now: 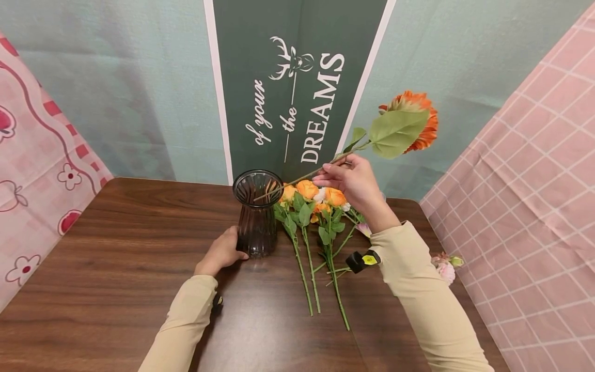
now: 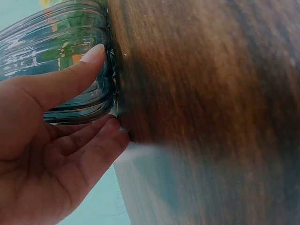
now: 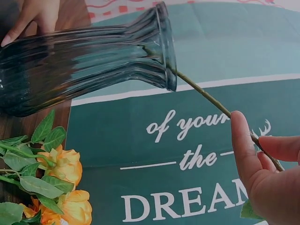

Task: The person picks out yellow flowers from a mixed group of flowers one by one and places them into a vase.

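Observation:
A dark tinted glass vase (image 1: 257,227) with a flared rim stands upright on the table. My left hand (image 1: 224,251) holds it low down, thumb on one side of the base and fingers on the other; the left wrist view shows the thumb (image 2: 77,77) lying along the ribbed glass. Higher up on the right, my right hand (image 1: 350,181) pinches the stem of a large orange artificial flower (image 1: 420,121) with a broad green leaf. The stem (image 3: 201,93) slants down, its lower end just inside the vase's mouth, while the bloom points up and right.
Several orange artificial roses (image 1: 307,189) lie right of the vase, stems towards the table's front. A pink flower (image 1: 446,272) lies at the table's right edge. Behind hangs a green and teal cloth (image 1: 297,93); a pink grid cloth (image 1: 525,206) borders the right side.

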`<state>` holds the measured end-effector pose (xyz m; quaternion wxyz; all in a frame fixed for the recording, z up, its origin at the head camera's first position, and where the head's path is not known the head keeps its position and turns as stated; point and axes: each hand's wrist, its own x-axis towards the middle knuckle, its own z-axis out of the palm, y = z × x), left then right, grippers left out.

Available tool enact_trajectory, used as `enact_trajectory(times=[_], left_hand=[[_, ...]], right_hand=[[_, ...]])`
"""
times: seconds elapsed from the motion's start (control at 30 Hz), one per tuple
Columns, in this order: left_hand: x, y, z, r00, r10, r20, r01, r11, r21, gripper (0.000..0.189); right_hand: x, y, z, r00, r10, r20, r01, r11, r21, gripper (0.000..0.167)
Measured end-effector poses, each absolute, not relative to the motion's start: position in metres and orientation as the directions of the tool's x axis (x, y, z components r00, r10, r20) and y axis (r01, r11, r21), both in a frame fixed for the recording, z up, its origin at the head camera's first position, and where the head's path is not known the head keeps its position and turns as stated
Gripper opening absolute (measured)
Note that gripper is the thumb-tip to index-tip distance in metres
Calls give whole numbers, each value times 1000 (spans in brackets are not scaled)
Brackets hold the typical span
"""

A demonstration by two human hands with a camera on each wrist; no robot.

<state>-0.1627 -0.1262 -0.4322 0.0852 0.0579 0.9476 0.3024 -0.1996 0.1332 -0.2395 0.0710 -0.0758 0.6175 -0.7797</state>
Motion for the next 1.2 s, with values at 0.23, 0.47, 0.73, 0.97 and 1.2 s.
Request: enact_trajectory(times=[0.23, 0.47, 0.73, 0.97, 1.2], left_hand=[[-163, -126, -432, -978, 161, -131, 55, 808, 587, 74], [-163, -126, -433, -979, 159, -127, 57, 811, 582, 73], [-163, -126, -434, -979, 158, -129, 56, 815, 577, 73], [-163, -126, -433, -978, 161, -132, 57, 816, 575, 72], [-163, -126, -433, -977, 166, -132, 63, 820, 568, 72]], right_hand=[[-200, 125, -244, -972, -226, 58, -29, -130, -991, 4], [-201, 121, -248, -966, -254, 50, -32, -76, -997, 7], [-202, 117, -253, -955, -295, 41, -32, -37, -999, 7], [-202, 114, -255, -955, -294, 32, -32, -5, -999, 5], [-202, 106, -260, -952, -306, 5, -25, 63, -998, 11]])
